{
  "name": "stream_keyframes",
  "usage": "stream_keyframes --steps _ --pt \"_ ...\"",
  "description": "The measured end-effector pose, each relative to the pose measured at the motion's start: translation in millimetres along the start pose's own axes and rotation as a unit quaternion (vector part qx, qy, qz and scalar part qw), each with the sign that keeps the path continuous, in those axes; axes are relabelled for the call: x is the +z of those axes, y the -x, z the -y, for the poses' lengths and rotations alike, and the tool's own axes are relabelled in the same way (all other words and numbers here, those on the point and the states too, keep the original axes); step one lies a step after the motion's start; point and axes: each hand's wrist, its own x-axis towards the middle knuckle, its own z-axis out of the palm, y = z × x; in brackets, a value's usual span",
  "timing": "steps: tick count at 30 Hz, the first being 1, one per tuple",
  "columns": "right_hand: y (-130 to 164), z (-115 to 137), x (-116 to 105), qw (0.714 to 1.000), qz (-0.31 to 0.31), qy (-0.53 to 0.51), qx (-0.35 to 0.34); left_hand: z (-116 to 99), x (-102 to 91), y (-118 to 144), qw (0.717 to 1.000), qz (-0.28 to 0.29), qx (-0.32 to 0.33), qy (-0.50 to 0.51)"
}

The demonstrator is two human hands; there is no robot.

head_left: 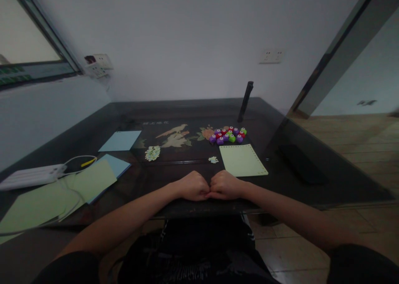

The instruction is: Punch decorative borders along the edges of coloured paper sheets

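Note:
My left hand point(193, 186) and my right hand point(225, 185) rest as closed fists on the near edge of the dark glass-topped table point(199, 109), knuckles touching each other. Neither fist shows anything inside it. Just beyond my right hand lies a pale green sheet point(242, 160) with punched edges. A small heap of paper cut-outs point(213, 159) sits ahead between the hands, and a larger heap point(152, 153) lies further left. A cluster of small purple, red and green craft punches point(228, 135) stands behind the green sheet.
Light blue paper point(120, 140) lies at centre left. Green and blue sheets point(93, 179) overlap at the left edge beside a white power strip point(31, 176) with a cable. A black upright stick point(245, 101) stands at the back. A dark flat object point(302, 164) lies at the right.

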Motion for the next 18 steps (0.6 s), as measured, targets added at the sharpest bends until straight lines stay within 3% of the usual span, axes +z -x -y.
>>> stream_keyframes --steps 18 --pt "-0.7 1.3 -2.6 0.999 0.019 -0.024 0.017 2.4 2.0 0.1 1.0 0.005 0.002 0.011"
